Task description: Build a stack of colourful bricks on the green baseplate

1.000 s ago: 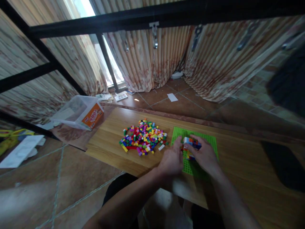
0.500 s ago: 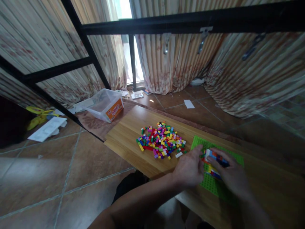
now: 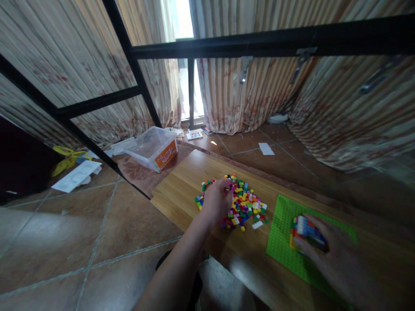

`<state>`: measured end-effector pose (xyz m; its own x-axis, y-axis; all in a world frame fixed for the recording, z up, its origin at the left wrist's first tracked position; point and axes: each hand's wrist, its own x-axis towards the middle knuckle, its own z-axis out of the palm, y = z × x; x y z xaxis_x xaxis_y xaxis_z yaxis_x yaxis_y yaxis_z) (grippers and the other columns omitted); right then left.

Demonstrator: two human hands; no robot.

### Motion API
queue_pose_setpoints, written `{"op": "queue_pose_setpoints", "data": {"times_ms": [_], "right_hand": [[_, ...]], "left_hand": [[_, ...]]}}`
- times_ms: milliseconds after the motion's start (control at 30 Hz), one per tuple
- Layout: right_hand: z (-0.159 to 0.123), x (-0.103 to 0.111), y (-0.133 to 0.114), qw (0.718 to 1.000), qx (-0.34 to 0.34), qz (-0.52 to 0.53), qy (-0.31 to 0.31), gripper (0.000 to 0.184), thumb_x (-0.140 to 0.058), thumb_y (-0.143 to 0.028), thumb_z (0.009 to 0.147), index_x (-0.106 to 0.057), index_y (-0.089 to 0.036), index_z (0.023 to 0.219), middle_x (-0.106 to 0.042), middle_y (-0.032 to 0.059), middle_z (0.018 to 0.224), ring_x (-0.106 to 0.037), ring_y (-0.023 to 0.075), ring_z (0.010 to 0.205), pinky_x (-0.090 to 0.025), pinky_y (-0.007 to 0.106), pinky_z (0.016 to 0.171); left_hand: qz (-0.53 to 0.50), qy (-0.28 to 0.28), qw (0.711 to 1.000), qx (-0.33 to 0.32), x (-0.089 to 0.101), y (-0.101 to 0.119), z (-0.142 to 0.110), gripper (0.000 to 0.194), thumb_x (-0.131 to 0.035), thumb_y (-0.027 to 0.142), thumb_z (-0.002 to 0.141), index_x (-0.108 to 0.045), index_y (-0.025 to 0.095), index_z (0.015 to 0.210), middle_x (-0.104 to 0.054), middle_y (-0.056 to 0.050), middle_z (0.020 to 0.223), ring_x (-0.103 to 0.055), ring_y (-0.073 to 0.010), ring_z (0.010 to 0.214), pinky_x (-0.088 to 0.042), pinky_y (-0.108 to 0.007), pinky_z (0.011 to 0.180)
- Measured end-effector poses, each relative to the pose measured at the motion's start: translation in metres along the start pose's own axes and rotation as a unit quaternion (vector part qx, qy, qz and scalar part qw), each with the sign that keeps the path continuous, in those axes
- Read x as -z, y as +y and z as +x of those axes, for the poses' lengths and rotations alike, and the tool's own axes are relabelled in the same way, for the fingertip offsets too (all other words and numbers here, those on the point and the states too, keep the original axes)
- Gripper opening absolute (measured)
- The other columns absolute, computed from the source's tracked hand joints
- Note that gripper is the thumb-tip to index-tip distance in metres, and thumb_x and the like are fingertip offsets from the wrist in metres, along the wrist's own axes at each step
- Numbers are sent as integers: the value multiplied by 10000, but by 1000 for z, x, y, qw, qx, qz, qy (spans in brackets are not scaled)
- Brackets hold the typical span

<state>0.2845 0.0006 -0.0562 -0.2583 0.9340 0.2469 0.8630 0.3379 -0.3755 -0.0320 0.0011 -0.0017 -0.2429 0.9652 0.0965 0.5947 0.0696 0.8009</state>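
Observation:
My left hand [image 3: 216, 201] is over the left part of a pile of small coloured toy bricks [image 3: 245, 203]. Its fingers are bent and look apart, with bricks around the fingertips; nothing can be made out in its grip. On the right, my right hand [image 3: 330, 244] is closed around a block built of toy bricks [image 3: 306, 231], blue, white, orange, yellow and dark. That brick block is over the green studded baseplate [image 3: 279, 231]; whether it is attached cannot be seen. Part of the block is hidden by my right fingers.
The pile and baseplate lie on a wooden table [image 3: 183, 172]. Beyond its far left end is a clear plastic bin [image 3: 142, 149] with an orange label. A black metal frame [image 3: 227, 51] crosses above, before striped curtains [image 3: 220, 95]. White paper [image 3: 266, 149] lies on the tiled floor.
My left hand has left the brick block and moved left to the pile. My right hand keeps hold of the block. The view has shifted slightly.

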Motion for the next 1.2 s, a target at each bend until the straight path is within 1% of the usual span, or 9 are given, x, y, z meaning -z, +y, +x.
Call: {"op": "queue_pose_setpoints", "data": {"times_ms": [100,200,300,433,567,667,767,867,1200], "right_hand": [[-2,-6,-10,999,15,-50,3,660,-506,-651,828,-519,-211,1320,-602,156,1317,-563,383,1188,-422,577,1003],[-2,-10,-12,998,13,-58,2,618,-487,-616,847,-518,-214,1314,-616,147,1301,-577,368,1175,-423,568,1004],[-2,-8,-12,999,12,-52,1,590,-487,-602,847,-527,-226,1299,-624,127,1296,-581,354,1176,-425,557,1009],[-2,-4,-14,999,-5,-41,3,548,-491,-612,845,-560,-242,1243,-656,108,1247,-609,334,1141,-450,539,986],[0,-1,-16,999,-22,-36,4,515,-488,-616,858,-587,-251,1207,-681,95,1202,-633,318,1104,-455,529,979],[2,0,-18,999,-29,-35,1,505,-483,-610,866,-602,-255,1205,-687,88,1196,-635,314,1102,-454,526,977],[3,2,-19,999,-38,-30,-5,502,-482,-602,870,-615,-248,1201,-689,93,1189,-638,317,1091,-455,532,969],[3,3,-22,999,-39,-22,-7,493,-487,-589,876,-620,-241,1200,-684,99,1196,-632,320,1098,-454,531,973],[5,8,-30,999,-38,-9,-2,426,-510,-529,896,-616,-251,1200,-679,85,1210,-619,313,1115,-439,515,985]], "left_hand": [[35,8,999,21,25,-25,12,305,-568,131,816,-689,140,1096,-728,-66,927,-666,-188,859,-526,-304,811],[72,6,997,7,34,-37,18,250,-576,147,826,-711,154,1036,-731,-60,936,-662,-183,870,-514,-296,814],[118,10,993,-30,26,-34,24,250,-577,149,834,-714,163,1043,-731,-72,1002,-652,-200,947,-501,-314,882],[194,-9,976,-93,6,-22,32,295,-562,197,871,-688,167,1136,-717,-88,1106,-621,-238,1061,-463,-347,981],[248,-24,963,-105,-14,-15,34,374,-516,217,901,-615,151,1256,-696,-107,1162,-608,-251,1098,-443,-369,1011],[270,-25,958,-98,-22,-14,32,419,-510,205,898,-562,122,1306,-691,-123,1162,-609,-255,1098,-437,-381,1015],[276,-26,957,-84,-22,-13,31,421,-502,168,889,-558,119,1303,-698,-117,1156,-617,-243,1092,-435,-362,1009],[280,-39,956,-79,-18,-8,28,373,-476,118,878,-616,130,1223,-719,-108,1101,-634,-236,1047,-440,-347,982],[262,-82,952,-132,-14,0,12,367,-503,142,862,-656,201,1190,-724,-68,1114,-595,-264,1057,-408,-407,986]]}}
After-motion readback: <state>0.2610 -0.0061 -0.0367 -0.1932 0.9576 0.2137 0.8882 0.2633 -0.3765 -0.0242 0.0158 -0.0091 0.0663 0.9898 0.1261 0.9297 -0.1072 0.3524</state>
